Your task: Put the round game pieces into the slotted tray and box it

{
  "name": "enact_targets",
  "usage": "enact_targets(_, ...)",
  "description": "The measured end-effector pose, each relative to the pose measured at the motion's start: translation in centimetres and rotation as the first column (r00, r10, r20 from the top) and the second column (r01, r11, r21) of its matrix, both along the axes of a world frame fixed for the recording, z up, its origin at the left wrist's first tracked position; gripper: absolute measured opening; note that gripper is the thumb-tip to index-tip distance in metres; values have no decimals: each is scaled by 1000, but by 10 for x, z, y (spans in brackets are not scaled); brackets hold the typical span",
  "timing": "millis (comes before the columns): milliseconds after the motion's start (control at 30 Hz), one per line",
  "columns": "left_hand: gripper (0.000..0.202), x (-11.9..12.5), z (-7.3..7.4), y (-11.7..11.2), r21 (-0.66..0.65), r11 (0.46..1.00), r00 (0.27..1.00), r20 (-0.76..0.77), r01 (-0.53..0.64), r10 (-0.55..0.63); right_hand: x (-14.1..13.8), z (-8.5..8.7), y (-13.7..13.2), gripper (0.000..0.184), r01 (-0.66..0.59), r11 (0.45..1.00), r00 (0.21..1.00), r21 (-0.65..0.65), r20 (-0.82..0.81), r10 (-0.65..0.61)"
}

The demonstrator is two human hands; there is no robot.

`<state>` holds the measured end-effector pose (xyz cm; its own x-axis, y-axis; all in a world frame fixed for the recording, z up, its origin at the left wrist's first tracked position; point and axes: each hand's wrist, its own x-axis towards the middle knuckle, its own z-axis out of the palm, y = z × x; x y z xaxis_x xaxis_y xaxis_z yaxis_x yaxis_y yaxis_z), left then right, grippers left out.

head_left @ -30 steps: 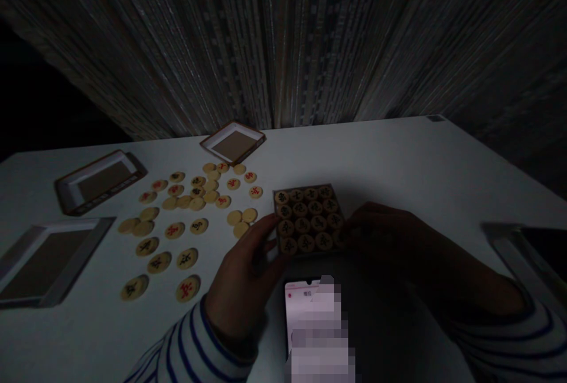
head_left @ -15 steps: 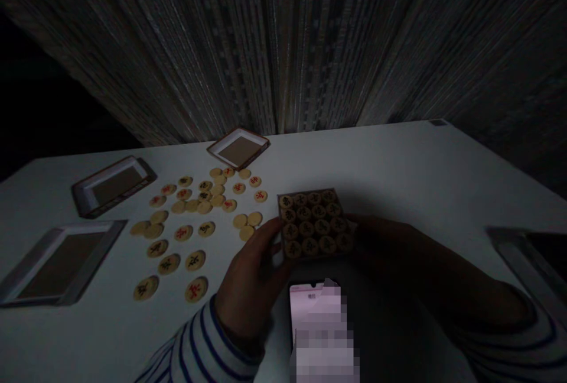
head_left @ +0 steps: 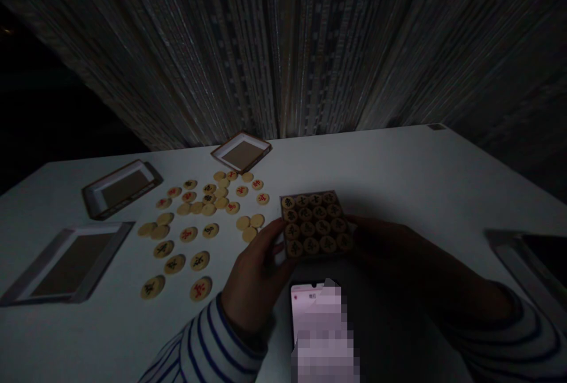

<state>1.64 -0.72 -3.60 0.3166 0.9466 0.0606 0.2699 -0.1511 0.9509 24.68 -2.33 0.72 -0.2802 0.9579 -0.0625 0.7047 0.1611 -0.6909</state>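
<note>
Between my two hands is a shallow box [head_left: 289, 255] filled with rows of round Chinese chess pieces [head_left: 307, 228], dark characters facing up. My left hand [head_left: 257, 273] grips its left side, thumb near the front corner. On the right side my right hand [head_left: 394, 247] holds the box too, its fingers in deep shadow. Left of the box, many loose xiangqi pieces [head_left: 209, 210] lie scattered on the white table, some with red characters, some black, some blank side up. Whether the box touches the table cannot be told.
A phone [head_left: 312, 312] with a lit, partly blurred screen lies in front of the box. Open box parts stand at the back [head_left: 243, 151], the left [head_left: 121, 188] and near left [head_left: 75, 262]. A dark-centred tray [head_left: 522, 259] lies right. A patterned curtain [head_left: 274, 46] hangs behind the table [head_left: 398, 158].
The view has shifted slightly, so the loose pieces and box parts appear a little farther right. Both hands keep the same hold on the filled box.
</note>
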Motion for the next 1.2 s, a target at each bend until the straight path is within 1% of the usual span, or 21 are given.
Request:
enact_targets(167, 49, 1, 0, 0, -20, 1000, 999, 43, -3, 4, -1, 1, -1, 51, -26, 999, 999, -27, -33, 25)
enact_targets(267, 49, 1, -1, 0, 12, 1000, 1000, 26, -9, 9, 1, 0, -1, 52, -38, 999, 998, -31, -46, 37)
enact_targets(333, 50, 0, -2, 0, 51, 999, 1000, 11, -15, 15, 4, -1, 0, 52, -19, 999, 1000, -51, -24, 18)
enact_targets(367, 51, 0, -1, 0, 69, 997, 1000, 3, -20, 20, 6, -1, 1, 52, 19, 998, 1000, -55, -1, -19)
enact_targets(433, 53, -2, 0, 0, 90, 995, 999, -9, -44, 45, 11, -3, 4, 51, 153, 988, 987, 6, 48, -153)
enact_targets(467, 53, -2, 2, 1, 93, 994, 998, -6, -65, 66, 14, -4, 6, 48, 199, 979, 978, 47, 48, -201)
enact_targets(533, 51, -4, 6, 1, 82, 989, 992, 29, -123, 121, 18, -5, 11, 41, 283, 950, 958, 135, 0, -286)
enact_targets(567, 50, -4, 9, 2, 73, 985, 987, 56, -155, 152, 19, -5, 13, 40, 313, 938, 950, 150, -38, -311)
enact_targets(633, 47, -6, 17, 2, 52, 978, 975, 101, -202, 197, 19, -3, 17, 40, 359, 920, 931, 160, -132, -340)
enact_targets(733, 44, -12, 30, 3, 62, 969, 966, 116, -237, 229, 15, 7, 23, 39, 371, 913, 920, 168, -200, -337)
enact_targets(867, 45, -31, 55, 7, 96, 967, 972, 47, -236, 232, 3, 34, 34, 34, 308, 927, 941, 214, -211, -264)
enact_targets(900, 44, -37, 62, 10, 110, 959, 965, 45, -262, 258, -1, 42, 38, 32, 283, 932, 950, 225, -200, -240)
enact_targets(967, 45, -51, 78, 18, 121, 950, 958, 33, -287, 286, -10, 57, 48, 29, 245, 940, 963, 238, -171, -208)
enact_targets(1000, 45, -58, 85, 23, 119, 952, 960, 33, -281, 279, -14, 63, 54, 28, 237, 943, 966, 233, -156, -204)
enact_targets(1067, 45, -71, 98, 35, 119, 945, 952, 3, -304, 306, -24, 74, 67, 27, 183, 958, 981, 219, -111, -162)
enact_targets(1133, 43, -84, 108, 50, 138, 932, 937, -54, -336, 346, -35, 81, 80, 25, 156, 967, 986, 199, -84, -142)
enact_targets(1200, 40, -94, 113, 67, 145, 928, 929, -94, -343, 358, -45, 86, 93, 24, 133, 977, 991, 168, -47, -127)
